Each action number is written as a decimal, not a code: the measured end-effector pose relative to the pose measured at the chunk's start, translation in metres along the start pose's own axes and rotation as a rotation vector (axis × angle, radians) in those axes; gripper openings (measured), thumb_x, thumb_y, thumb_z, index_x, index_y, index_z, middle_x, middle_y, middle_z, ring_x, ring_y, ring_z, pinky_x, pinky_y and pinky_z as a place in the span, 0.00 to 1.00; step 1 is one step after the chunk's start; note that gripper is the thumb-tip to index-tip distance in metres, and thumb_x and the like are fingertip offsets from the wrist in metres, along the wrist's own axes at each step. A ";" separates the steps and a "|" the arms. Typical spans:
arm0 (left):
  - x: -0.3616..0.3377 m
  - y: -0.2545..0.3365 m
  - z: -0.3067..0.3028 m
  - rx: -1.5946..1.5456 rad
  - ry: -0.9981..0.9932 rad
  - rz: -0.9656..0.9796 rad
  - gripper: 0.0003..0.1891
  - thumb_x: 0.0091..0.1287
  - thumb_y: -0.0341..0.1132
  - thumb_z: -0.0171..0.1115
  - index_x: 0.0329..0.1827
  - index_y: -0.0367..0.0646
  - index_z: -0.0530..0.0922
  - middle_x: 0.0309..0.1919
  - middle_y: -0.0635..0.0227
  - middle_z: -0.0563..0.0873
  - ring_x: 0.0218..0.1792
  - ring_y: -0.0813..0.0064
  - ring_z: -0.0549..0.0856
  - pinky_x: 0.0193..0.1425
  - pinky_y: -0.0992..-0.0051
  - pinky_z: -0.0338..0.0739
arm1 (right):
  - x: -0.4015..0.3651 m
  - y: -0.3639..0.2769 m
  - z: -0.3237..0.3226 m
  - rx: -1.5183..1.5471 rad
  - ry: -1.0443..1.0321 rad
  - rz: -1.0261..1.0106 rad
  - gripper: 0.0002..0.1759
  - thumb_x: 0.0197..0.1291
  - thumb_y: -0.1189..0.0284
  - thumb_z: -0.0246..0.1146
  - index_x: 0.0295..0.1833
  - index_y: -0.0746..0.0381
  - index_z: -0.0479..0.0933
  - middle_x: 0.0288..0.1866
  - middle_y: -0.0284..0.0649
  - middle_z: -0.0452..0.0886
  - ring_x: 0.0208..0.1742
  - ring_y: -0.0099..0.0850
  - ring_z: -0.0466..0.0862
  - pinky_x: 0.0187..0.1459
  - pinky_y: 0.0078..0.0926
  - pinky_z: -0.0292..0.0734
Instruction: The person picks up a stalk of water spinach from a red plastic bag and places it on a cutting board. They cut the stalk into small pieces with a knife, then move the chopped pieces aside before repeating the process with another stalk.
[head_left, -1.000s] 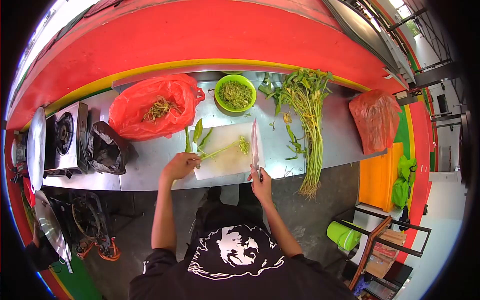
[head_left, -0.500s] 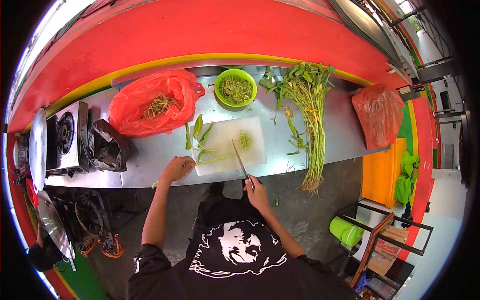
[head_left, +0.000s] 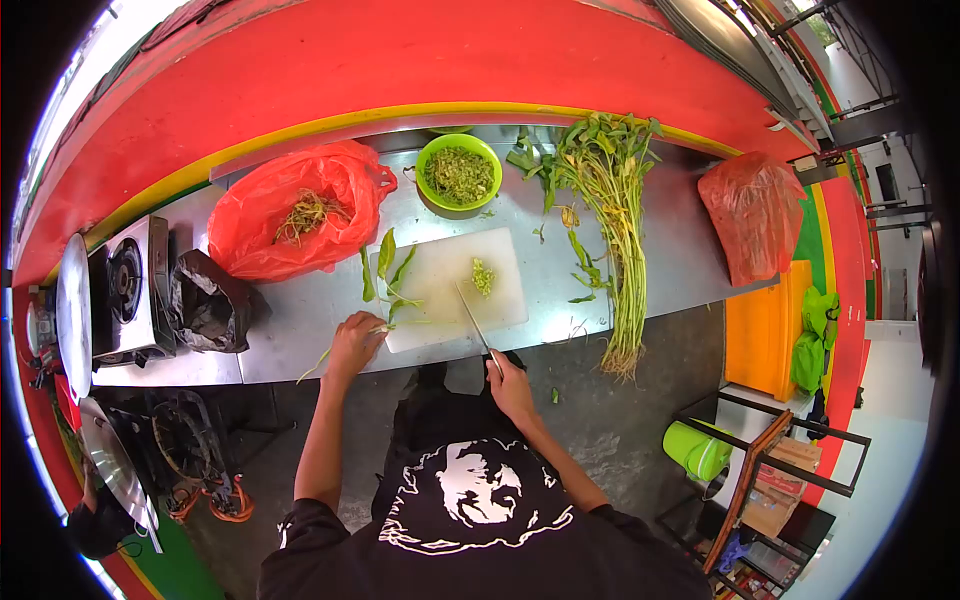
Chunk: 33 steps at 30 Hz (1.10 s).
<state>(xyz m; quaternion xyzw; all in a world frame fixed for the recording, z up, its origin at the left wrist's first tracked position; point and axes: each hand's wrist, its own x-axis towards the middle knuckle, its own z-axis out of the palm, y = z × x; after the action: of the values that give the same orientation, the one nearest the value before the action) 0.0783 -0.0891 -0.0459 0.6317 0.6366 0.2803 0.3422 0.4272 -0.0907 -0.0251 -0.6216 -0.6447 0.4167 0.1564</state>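
Observation:
My left hand point(head_left: 353, 343) grips a thin green stalk point(head_left: 385, 326) at the near left edge of the white cutting board point(head_left: 448, 262); the stalk's end sticks out past the counter edge. My right hand point(head_left: 510, 385) holds a knife point(head_left: 472, 317) whose blade lies slanted across the board's near part. A small pile of chopped green stem point(head_left: 482, 275) sits on the board. Loose leaves point(head_left: 385, 265) lie on the board's left side.
A green bowl point(head_left: 458, 171) of chopped greens stands behind the board. A red plastic bag point(head_left: 300, 210) with scraps lies left, a black bag point(head_left: 205, 300) and gas stove point(head_left: 120, 285) further left. A long bunch of greens point(head_left: 615, 230) and another red bag point(head_left: 755, 225) lie right.
The knife swung down from upright at the board's right to slanted near its front. My left hand pulled the stalk back toward the counter edge, leaving chopped pieces on the board.

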 end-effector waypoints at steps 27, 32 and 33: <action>0.085 0.038 0.109 0.392 0.218 0.509 0.12 0.61 0.30 0.67 0.47 0.53 0.87 0.41 0.77 0.85 0.40 0.74 0.87 0.48 0.69 0.73 | -0.011 -0.006 -0.012 0.134 0.032 0.012 0.22 0.78 0.65 0.56 0.70 0.64 0.76 0.35 0.49 0.88 0.35 0.38 0.89 0.42 0.35 0.82; 0.090 0.043 0.103 0.455 0.170 0.524 0.13 0.61 0.30 0.68 0.49 0.53 0.87 0.40 0.78 0.82 0.44 0.75 0.83 0.50 0.66 0.72 | -0.017 0.001 -0.011 0.102 0.049 0.011 0.21 0.77 0.67 0.58 0.69 0.63 0.77 0.33 0.50 0.88 0.35 0.39 0.90 0.40 0.36 0.82; 0.089 0.044 0.103 0.455 0.163 0.529 0.13 0.61 0.30 0.68 0.49 0.53 0.87 0.40 0.78 0.82 0.44 0.75 0.83 0.50 0.66 0.72 | -0.018 0.000 -0.011 0.106 0.054 0.016 0.21 0.77 0.67 0.58 0.69 0.63 0.77 0.33 0.50 0.88 0.35 0.39 0.90 0.40 0.36 0.82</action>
<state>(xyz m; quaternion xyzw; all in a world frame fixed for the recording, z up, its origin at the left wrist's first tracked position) 0.1896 -0.0059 -0.0816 0.8102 0.5225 0.2597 0.0563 0.4384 -0.1032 -0.0128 -0.6285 -0.6123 0.4346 0.2030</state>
